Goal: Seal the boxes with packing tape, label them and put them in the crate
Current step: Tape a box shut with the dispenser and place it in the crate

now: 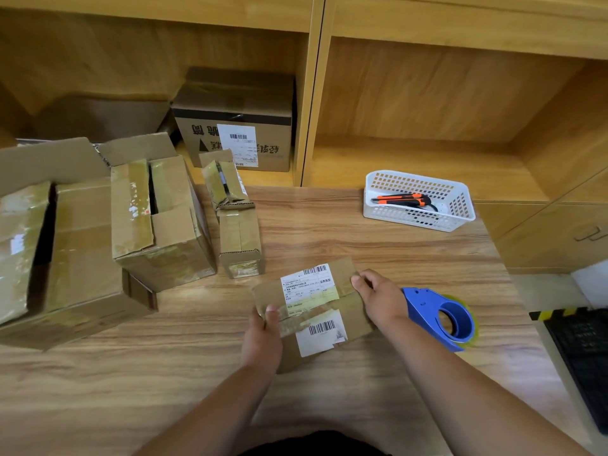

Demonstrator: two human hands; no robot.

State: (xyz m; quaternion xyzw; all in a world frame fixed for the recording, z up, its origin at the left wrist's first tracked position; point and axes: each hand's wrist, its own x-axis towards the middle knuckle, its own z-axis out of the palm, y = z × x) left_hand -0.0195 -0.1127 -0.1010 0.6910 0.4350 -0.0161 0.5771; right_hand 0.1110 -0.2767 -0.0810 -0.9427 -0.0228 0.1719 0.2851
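Observation:
A small flat cardboard box [348, 312] with two white barcode labels lies on the wooden table in front of me. My left hand [263, 337] grips its left edge, thumb on top. My right hand [381, 299] presses on its right edge, holding the flaps down. A blue tape dispenser [437, 315] with a roll of tape lies on the table just right of my right hand. Open, unsealed boxes stand at the left: a large one [75, 255], a medium one [161, 222] and a small narrow one [238, 232].
A white plastic basket [418, 218] holding orange-and-black utility knives stands at the back right of the table. A labelled carton [237, 126] sits in the shelf behind. A black crate [582, 353] shows at the right edge, below the table.

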